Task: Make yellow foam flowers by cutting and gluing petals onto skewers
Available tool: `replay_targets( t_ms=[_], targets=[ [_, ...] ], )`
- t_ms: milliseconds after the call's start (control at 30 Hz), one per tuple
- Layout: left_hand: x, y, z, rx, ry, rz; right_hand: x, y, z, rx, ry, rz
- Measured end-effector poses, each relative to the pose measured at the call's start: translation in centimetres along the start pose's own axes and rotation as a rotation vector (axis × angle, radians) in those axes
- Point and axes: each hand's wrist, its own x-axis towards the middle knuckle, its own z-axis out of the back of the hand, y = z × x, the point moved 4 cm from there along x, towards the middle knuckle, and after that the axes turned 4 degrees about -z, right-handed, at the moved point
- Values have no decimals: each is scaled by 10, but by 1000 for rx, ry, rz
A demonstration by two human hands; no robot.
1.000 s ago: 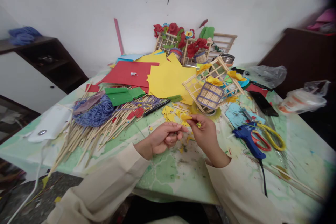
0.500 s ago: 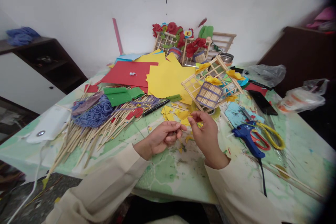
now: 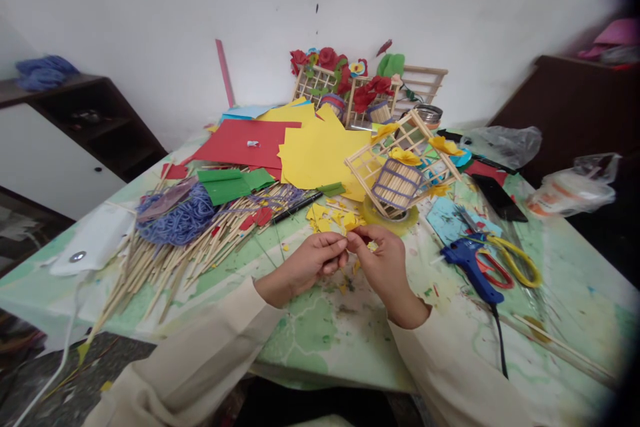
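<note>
Over the table's front middle, my left hand and my right hand meet, fingertips to fingertips. Both are closed in a pinch. Whatever lies between the fingers is too small or hidden to make out. Just beyond them are yellow paper scraps, with smaller bits on the cloth below. A roll of clear tape lies behind my right hand. Leaning over that roll is a stick lattice with yellow paper flowers and a small stick basket bound in purple yarn.
On the right lie a blue glue gun, scissors and a black phone. Thin sticks and purple yarn cover the left. Yellow sheets and a red sheet lie behind, before lattices with red paper flowers.
My right hand has moved left and slightly down, so its fingertips now meet those of my left hand. The tape roll shows more fully behind it.
</note>
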Motion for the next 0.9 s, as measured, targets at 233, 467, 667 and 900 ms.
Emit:
replay_targets(
  t_ms=[233, 467, 667, 900],
  targets=[
    [-1, -3, -2, 157, 20, -39, -2, 5, 2, -4, -38, 38],
    [-1, -7, -4, 243, 33, -77, -1, 9, 3, 14, -33, 71],
    [1, -8, -2, 284, 27, -147, 0, 9, 4, 90, -2, 78],
    [2, -8, 6, 187, -113, -194, -1, 9, 2, 130, 10, 98]
  ],
)
